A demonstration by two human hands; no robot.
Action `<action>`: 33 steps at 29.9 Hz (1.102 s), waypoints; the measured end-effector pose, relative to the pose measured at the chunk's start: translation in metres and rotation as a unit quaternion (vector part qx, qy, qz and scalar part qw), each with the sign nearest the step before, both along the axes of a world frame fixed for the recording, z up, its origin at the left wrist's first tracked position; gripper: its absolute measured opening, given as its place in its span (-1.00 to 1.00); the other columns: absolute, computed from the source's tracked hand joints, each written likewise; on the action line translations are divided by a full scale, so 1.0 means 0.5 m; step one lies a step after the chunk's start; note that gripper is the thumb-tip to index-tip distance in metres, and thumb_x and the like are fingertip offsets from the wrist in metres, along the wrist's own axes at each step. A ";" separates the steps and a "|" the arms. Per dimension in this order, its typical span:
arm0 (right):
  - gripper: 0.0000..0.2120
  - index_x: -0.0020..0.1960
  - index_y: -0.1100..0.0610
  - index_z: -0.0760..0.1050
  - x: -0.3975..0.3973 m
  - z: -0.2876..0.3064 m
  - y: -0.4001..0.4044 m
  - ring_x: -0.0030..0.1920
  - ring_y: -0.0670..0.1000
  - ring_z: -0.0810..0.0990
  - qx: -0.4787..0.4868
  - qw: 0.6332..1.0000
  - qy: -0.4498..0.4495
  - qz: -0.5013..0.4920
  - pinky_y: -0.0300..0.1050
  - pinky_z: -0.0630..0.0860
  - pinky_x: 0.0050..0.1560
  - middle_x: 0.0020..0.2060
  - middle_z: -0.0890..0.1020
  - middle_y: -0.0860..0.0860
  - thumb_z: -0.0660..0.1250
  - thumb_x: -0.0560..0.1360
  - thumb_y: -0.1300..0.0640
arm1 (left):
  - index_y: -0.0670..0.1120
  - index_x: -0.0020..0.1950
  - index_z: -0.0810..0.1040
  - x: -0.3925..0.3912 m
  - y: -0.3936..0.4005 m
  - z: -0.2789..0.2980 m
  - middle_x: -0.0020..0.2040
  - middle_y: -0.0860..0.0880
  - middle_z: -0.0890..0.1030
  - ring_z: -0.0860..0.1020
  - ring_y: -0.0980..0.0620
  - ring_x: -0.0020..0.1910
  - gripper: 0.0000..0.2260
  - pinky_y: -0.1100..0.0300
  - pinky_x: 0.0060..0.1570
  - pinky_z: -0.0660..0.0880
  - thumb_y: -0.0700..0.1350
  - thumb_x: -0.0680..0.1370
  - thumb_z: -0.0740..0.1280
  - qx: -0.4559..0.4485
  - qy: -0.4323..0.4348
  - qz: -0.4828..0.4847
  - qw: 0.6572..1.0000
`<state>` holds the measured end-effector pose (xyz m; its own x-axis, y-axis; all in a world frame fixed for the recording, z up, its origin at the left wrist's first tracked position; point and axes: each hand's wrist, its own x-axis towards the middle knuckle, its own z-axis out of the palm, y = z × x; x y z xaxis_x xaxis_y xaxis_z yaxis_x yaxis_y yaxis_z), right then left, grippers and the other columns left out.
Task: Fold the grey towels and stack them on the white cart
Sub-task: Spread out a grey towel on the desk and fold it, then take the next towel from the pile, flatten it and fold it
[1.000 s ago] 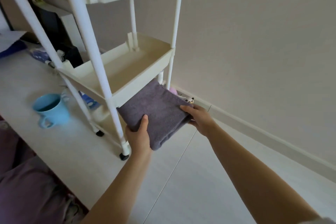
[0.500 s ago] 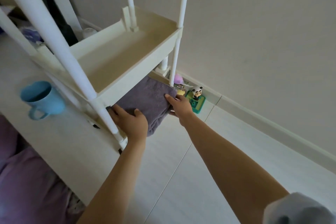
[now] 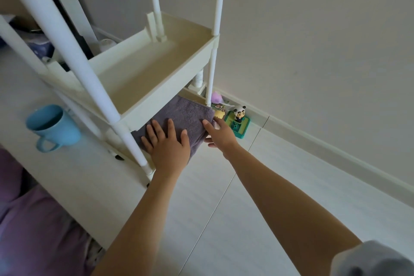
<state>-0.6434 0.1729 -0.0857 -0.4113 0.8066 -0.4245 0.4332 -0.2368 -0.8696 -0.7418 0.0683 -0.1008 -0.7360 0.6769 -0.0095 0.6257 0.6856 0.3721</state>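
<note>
1. Location: the folded grey towel [image 3: 182, 119] lies on the bottom tier of the white cart [image 3: 156, 69], beneath the middle tray, with its near edge overhanging the tier front.
2. Left hand [image 3: 167, 144]: fingers straight and spread, palm flat on the towel top; it presses and grips nothing.
3. Right hand [image 3: 220, 133]: fingers extended against the towel's right edge, thumb on top; a loose contact, not a closed grip.
4. Handling: the towel appears soft, light and limp; folds probably slump if lifted by one corner.
5. Hold: support both opposite edges or press flat from above when sliding it inward.
6. Nearby: a blue mug [image 3: 52, 126] and a panda figure [image 3: 239, 112] stand clear of the towel.
</note>
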 end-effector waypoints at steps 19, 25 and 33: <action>-0.76 0.24 0.12 0.42 0.590 0.040 -0.263 -0.27 -0.02 0.62 0.108 0.956 0.042 -0.268 -0.18 0.52 -0.20 -0.15 0.62 0.05 0.16 0.60 0.15 | -0.05 0.48 0.23 0.461 -0.098 0.144 0.43 -0.10 0.35 0.38 -0.06 0.37 -0.56 0.12 0.30 0.29 0.06 0.63 0.09 0.010 -0.217 -0.293 0.931; -0.80 0.19 0.09 0.43 0.844 0.035 -0.368 -0.29 -0.03 0.61 0.114 0.932 0.020 -0.345 -0.06 0.52 -0.13 -0.19 0.62 0.03 0.17 0.59 0.17 | -0.04 0.40 0.33 0.712 -0.131 0.113 0.34 -0.08 0.46 0.45 -0.03 0.28 -0.60 0.15 0.25 0.32 0.09 0.62 0.10 -0.035 -0.270 -0.360 0.892; -0.75 0.21 0.11 0.47 1.165 0.004 -0.490 -0.04 0.06 0.53 0.155 0.868 -0.173 -0.438 -0.11 0.42 -0.03 -0.01 0.56 0.05 0.23 0.56 0.10 | -0.06 0.27 0.43 1.053 -0.174 0.079 0.20 -0.05 0.55 0.56 -0.05 0.15 -0.69 0.09 0.18 0.42 0.06 0.61 0.12 -0.078 -0.334 -0.435 0.833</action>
<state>-0.0610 -0.0723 -0.0836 0.5264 0.8436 -0.1062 0.4542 -0.3846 -0.8036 -0.2153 -0.0185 -0.0615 0.2366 0.9034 -0.3576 0.6006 0.1533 0.7847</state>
